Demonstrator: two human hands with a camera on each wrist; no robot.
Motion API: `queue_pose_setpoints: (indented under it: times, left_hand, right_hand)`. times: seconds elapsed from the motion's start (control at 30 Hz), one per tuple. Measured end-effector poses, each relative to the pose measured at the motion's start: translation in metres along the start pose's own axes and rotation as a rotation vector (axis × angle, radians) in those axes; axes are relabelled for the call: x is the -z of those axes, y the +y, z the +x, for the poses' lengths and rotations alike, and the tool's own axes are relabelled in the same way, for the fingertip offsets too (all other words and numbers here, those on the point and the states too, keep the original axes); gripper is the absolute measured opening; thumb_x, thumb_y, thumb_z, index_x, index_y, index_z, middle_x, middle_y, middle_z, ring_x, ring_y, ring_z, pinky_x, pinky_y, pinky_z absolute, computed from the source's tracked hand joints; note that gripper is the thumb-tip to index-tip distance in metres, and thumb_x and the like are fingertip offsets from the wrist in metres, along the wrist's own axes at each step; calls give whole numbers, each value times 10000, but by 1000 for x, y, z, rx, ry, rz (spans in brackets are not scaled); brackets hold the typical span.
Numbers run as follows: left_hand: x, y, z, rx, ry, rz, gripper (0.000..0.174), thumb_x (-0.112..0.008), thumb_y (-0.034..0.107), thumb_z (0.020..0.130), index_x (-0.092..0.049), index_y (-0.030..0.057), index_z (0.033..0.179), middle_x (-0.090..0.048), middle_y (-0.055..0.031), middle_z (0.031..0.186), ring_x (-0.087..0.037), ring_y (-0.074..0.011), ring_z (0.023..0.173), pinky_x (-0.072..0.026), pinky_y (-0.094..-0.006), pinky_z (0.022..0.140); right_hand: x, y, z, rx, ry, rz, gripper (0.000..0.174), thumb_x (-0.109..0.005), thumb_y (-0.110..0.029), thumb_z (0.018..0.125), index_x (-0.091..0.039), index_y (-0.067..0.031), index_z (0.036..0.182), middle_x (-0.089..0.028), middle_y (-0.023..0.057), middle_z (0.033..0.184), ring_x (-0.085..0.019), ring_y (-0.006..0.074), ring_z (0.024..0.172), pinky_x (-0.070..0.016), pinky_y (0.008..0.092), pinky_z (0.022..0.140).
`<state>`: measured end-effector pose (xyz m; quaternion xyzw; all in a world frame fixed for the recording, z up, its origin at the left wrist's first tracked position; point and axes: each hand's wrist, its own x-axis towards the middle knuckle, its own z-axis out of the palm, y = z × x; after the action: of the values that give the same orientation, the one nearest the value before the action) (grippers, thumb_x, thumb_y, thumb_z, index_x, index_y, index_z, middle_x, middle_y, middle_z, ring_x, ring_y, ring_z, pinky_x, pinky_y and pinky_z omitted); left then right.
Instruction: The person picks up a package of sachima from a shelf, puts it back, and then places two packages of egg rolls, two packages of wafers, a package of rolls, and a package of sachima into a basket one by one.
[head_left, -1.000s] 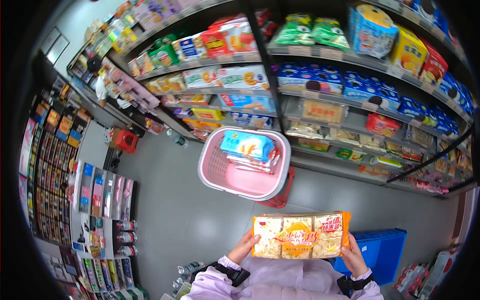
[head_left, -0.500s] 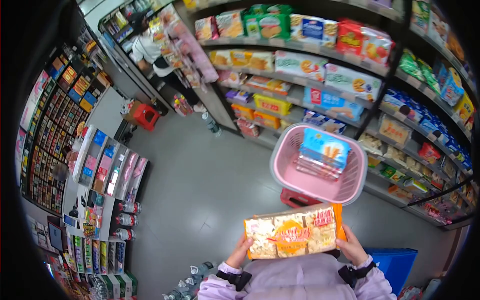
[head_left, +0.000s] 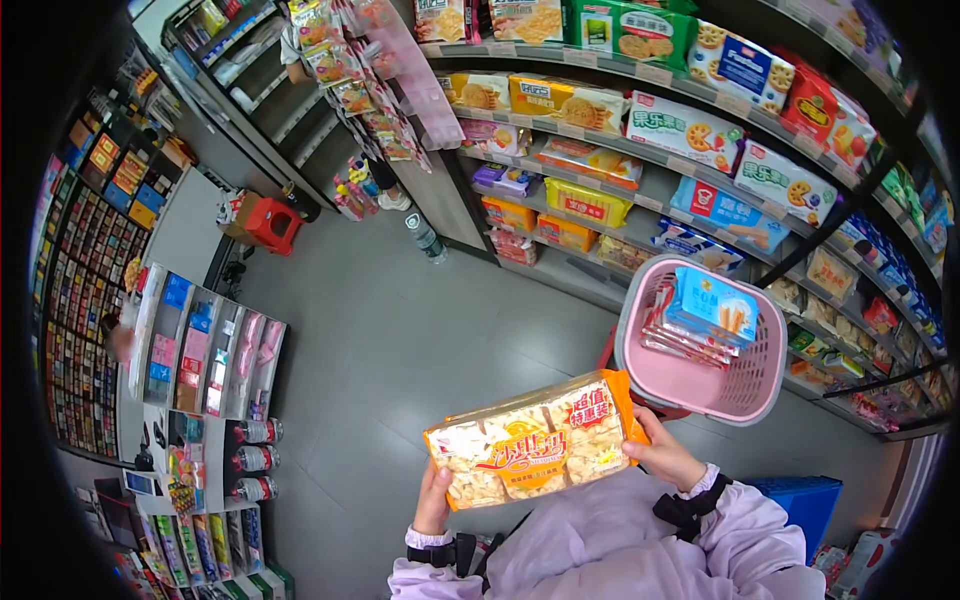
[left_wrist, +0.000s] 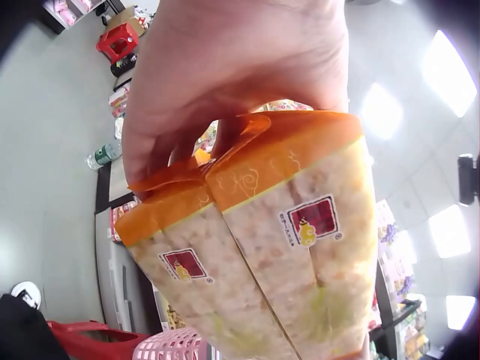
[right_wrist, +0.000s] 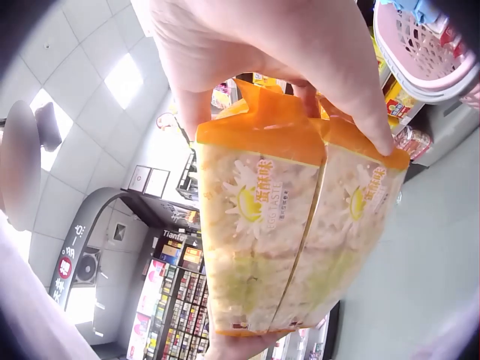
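Note:
A clear and orange pack of sachima [head_left: 535,440] is held in front of the body in the head view, its right end tilted up. My left hand [head_left: 432,502] grips the left end; the left wrist view shows the fingers curled about the orange end wrap [left_wrist: 292,146]. At the other end my right hand [head_left: 667,455] holds it, with thumb and fingers round the orange edge in the right wrist view. Beyond the right hand stands a pink basket [head_left: 770,345] holding a blue snack pack [head_left: 712,305] and several red-and-silver packets [head_left: 680,335].
Shelves of boxed biscuits [head_left: 680,130] run along the far side. A blue crate [head_left: 800,500] sits on the floor at lower right. To the left are a display rack [head_left: 205,345], a red stool [head_left: 272,225] and a water bottle [head_left: 425,240]. Grey floor [head_left: 400,330] lies between.
The head view has turned left, so basket and shelves sit farther right. Both hands still hold the sachima pack, which has shifted left in view and tilted, right end higher.

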<state>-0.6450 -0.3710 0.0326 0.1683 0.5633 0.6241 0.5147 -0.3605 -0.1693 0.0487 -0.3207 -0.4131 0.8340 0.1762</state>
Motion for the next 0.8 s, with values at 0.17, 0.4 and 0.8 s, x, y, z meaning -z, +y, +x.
queue_pose_setpoints:
  times: [0.17, 0.4, 0.8]
  left_hand:
    - [27, 25, 70, 55, 14, 28, 733, -579, 432, 802, -282, -22, 1294, -454, -114, 1227, -473, -194, 1101, -398, -315, 916]
    - [45, 69, 173, 160, 9, 51, 737, -567, 444, 808, -274, -20, 1299, -438, -121, 1250, -463, -204, 1123, -392, -328, 931]
    - [87, 58, 379, 320, -214, 259, 540, -533, 282, 870, -339, -4, 1284, -472, -90, 1208, -456, -158, 1090, -364, -294, 933]
  right_hand:
    - [-2, -14, 72, -32, 4, 3, 656, -678, -231, 762, -300, -2, 1247, -275, 93, 1332, -289, 182, 1232, -253, 308, 1017]
    - [-1, -40, 175, -132, 57, -8, 695, -690, -285, 751, -295, 11, 1239, -334, 107, 1272, -343, 167, 1181, -292, 288, 985]
    - [16, 47, 303, -46, 523, 372, 449, -379, -418, 919, -388, -49, 1175, -479, 61, 1135, -460, 137, 1063, -362, 286, 913]
